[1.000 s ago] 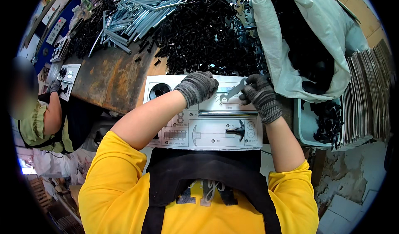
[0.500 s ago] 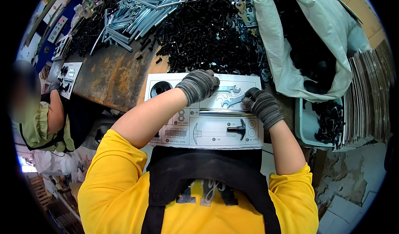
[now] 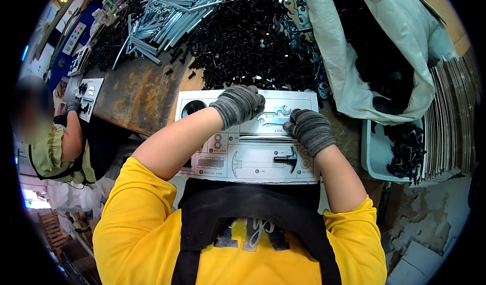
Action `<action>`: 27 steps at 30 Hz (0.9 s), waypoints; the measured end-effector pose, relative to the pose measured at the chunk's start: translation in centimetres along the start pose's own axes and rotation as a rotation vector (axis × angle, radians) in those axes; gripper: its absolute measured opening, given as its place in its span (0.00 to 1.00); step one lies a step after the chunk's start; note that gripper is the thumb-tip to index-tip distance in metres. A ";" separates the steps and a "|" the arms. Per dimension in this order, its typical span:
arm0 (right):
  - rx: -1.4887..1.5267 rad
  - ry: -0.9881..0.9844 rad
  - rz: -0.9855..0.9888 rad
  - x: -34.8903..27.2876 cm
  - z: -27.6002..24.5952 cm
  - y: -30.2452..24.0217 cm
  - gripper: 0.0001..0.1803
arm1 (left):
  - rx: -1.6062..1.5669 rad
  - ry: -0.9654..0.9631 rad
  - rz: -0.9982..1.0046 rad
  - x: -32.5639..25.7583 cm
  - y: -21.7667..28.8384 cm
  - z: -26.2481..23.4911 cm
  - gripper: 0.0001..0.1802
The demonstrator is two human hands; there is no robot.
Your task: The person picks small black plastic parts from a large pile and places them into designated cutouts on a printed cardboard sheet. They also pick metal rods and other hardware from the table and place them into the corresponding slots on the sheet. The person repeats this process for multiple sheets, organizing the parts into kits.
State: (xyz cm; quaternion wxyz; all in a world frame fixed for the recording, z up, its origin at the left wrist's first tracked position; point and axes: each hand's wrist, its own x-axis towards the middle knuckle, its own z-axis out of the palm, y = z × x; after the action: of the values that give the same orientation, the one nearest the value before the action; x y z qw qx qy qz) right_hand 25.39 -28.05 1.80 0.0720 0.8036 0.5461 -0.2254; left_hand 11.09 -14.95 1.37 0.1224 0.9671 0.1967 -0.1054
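Lying flat on the white printed layout card (image 3: 253, 153), the pair of silver flat metal spanners (image 3: 273, 117) sits just ahead of the right hand (image 3: 309, 129) and just to the right of the left hand (image 3: 239, 103), long axes running left to right across the card. The right hand, in a grey knit glove, rests with its fingers curled, fingertips touching the near right end of the spanners; whether it pinches them cannot be told. The left hand, gloved alike, presses palm-down on the card's far edge, fingers bent together, its fingertips at the spanners' left end. The right hand is the nearer one.

Nearer the body than both hands, a black T-shaped handle (image 3: 288, 158) lies in its printed box, and a thin silver metal rod (image 3: 268, 139) lies lengthwise just behind the right hand's knuckles. Left of the left hand sits a black round cap (image 3: 193, 108). Beyond the card, a heap of black screws (image 3: 253, 42) crowds the rusty brown bench (image 3: 136, 93), with silver metal tubes (image 3: 167, 17) farther left. Right of the right hand slumps a pale green sack (image 3: 364, 67).
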 end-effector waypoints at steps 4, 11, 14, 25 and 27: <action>-0.007 0.002 -0.019 -0.2 0.0 0.8 0.19 | 0.033 0.023 0.013 -0.2 -0.1 0.3 0.09; -0.023 -0.006 0.012 -0.3 -0.1 0.6 0.19 | 0.004 -0.020 0.035 0.4 -0.3 0.6 0.12; 0.018 0.101 -0.012 -1.1 0.2 1.0 0.18 | -0.017 0.061 0.040 -0.3 -0.1 0.1 0.15; 0.407 0.613 -0.164 -6.5 5.8 5.1 0.13 | -0.460 0.695 -0.604 -19.4 -8.0 4.4 0.15; 0.386 0.664 -0.203 -6.3 6.3 5.2 0.16 | -0.539 0.608 -0.667 -22.6 -8.7 8.3 0.15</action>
State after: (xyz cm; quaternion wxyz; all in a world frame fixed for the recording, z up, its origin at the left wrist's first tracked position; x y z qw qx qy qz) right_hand 26.45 -37.69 -1.75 -0.2834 0.7734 0.5641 -0.0579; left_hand -14.06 -17.52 -2.45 0.2640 0.7730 0.5406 0.2013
